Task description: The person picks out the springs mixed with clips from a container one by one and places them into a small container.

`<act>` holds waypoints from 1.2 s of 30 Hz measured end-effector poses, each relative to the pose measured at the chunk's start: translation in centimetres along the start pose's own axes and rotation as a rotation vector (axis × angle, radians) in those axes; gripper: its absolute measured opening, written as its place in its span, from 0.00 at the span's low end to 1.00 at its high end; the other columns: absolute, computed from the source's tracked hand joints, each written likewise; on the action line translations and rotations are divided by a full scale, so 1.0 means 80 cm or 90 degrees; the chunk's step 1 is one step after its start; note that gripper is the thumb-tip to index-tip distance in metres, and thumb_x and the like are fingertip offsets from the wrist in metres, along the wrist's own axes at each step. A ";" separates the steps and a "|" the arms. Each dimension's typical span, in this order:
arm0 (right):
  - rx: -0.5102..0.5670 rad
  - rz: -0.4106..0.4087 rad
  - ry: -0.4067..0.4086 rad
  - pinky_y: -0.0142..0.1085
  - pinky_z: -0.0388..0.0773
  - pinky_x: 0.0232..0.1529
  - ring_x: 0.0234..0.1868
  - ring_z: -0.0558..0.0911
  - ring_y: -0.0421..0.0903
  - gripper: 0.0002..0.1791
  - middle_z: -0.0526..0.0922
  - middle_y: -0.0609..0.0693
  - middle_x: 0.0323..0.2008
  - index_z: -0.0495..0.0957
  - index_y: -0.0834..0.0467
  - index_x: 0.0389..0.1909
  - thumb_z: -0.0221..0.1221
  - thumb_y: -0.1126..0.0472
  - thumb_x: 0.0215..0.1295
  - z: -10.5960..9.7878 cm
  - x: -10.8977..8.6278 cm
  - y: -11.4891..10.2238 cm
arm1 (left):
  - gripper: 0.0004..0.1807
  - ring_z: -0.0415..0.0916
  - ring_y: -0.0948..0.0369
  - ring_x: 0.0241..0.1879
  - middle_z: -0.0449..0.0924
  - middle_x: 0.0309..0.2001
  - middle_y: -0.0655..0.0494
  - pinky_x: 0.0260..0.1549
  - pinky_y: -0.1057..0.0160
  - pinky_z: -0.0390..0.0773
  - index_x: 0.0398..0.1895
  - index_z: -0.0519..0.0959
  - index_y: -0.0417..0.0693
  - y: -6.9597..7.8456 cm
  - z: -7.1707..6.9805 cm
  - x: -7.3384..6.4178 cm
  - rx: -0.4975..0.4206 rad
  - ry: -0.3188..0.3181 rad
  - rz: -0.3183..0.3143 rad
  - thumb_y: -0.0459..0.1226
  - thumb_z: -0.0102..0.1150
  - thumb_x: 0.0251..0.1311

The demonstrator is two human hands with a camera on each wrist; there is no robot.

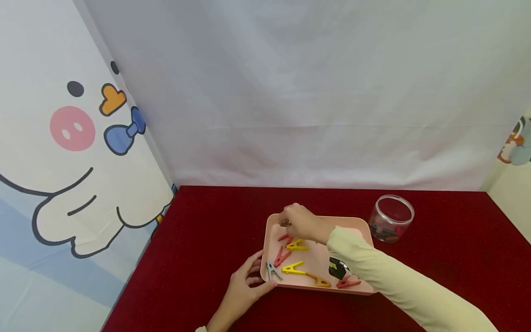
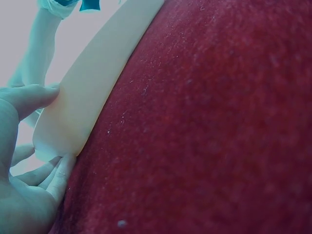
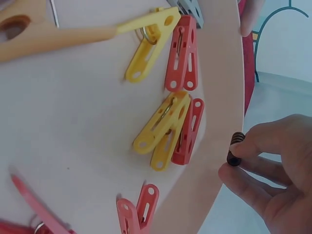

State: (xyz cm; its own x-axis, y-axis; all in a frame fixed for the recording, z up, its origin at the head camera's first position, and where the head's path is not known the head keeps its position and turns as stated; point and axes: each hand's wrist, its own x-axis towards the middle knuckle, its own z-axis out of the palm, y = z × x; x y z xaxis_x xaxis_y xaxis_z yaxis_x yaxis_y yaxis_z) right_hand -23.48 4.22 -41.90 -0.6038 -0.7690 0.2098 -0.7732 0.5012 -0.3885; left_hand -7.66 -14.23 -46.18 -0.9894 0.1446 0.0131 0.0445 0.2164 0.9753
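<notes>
My right hand (image 1: 304, 223) is over the far left corner of a pink tray (image 1: 340, 222). Between thumb and fingertips it pinches a small black ridged cylinder (image 3: 236, 149), seen close to the tray's wall in the right wrist view. My left hand (image 1: 242, 286) grips the tray's near left corner, its thumb (image 2: 36, 97) against the front wall and fingers at the side. Inside the tray lie a grey clothespin (image 1: 273, 271), yellow clothespins (image 3: 163, 129), red clothespins (image 3: 181, 56) and an orange clothespin (image 1: 319, 280). My right sleeve hides part of the tray.
A clear round jar (image 1: 392, 216) holding several dark ridged pieces stands just beyond the tray's far right corner. Near the tray's right end is a black item (image 1: 338, 269) with a yellow patch. Dark red cloth (image 1: 215, 221) covers the table; a white curtain (image 1: 311, 92) hangs behind.
</notes>
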 end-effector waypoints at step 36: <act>-0.024 -0.008 0.053 0.34 0.79 0.30 0.29 0.80 0.46 0.15 0.84 0.52 0.30 0.85 0.61 0.30 0.58 0.80 0.47 -0.041 -0.057 0.010 | 0.39 0.70 0.47 0.53 0.73 0.53 0.39 0.43 0.58 0.78 0.67 0.64 0.44 0.000 0.003 -0.001 0.019 0.013 -0.014 0.37 0.71 0.51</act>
State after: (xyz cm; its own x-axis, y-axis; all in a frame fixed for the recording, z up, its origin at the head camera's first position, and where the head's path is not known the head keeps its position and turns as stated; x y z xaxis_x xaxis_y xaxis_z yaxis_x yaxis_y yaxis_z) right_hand -21.98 9.42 -40.21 -0.6064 -0.7409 0.2887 -0.7869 0.5071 -0.3516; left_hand -7.57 -14.01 -46.24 -0.9927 0.1206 -0.0036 0.0266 0.2474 0.9685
